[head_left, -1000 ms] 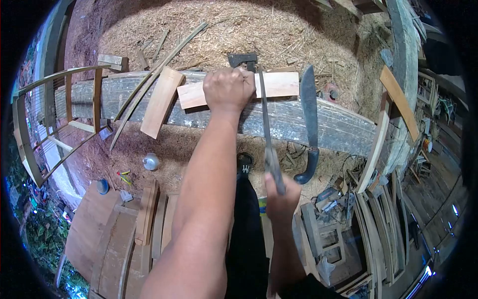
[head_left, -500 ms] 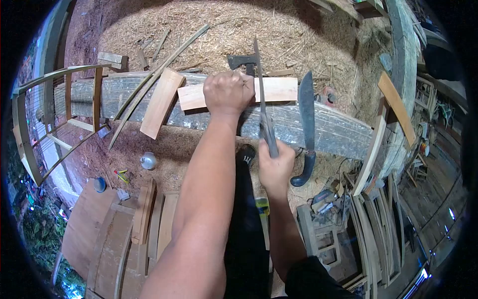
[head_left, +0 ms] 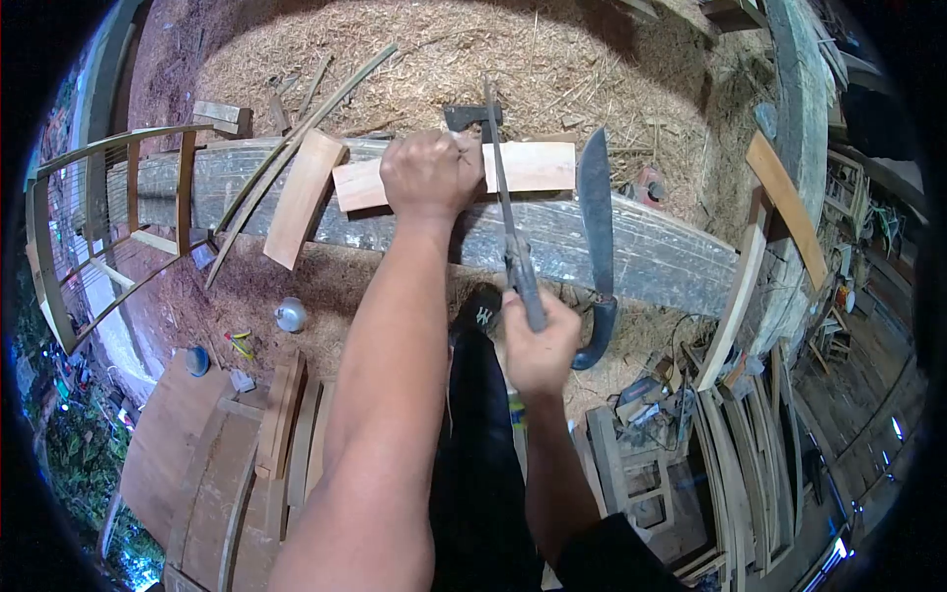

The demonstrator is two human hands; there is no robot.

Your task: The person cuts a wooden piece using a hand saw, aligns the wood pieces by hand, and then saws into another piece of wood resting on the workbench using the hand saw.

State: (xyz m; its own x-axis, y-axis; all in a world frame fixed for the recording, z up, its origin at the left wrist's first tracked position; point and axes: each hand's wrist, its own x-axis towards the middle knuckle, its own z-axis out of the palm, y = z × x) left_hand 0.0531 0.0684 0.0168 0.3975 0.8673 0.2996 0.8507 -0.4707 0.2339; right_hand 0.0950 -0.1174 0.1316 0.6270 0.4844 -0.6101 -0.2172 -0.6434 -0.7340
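Observation:
My left hand (head_left: pixel 431 175) is closed over a pale wooden board (head_left: pixel 533 167), pressing it onto a weathered log (head_left: pixel 385 233). In my right hand (head_left: pixel 541 342) is the grey handle of a handsaw (head_left: pixel 502 176). Its narrow blade appears nearly edge-on and crosses the board just right of my left fist; I cannot make out how deep the cut is. Past the board lies a hatchet (head_left: pixel 466 117), partly hidden by the blade. A machete (head_left: pixel 596 212) with a dark curved handle rests across the log at the board's right end.
A second pale board (head_left: pixel 306 197) and thin wooden strips (head_left: pixel 266 178) lean across the log's left part. A slatted wooden frame (head_left: pixel 110 212) stands far left. My shoe (head_left: pixel 480 308) is by the log's near side. Cut timber (head_left: pixel 735 464) lies lower right; shavings cover the ground.
My right hand has drawn the saw a little toward me along its stroke. My left hand stays on the board. The whole view has shifted slightly.

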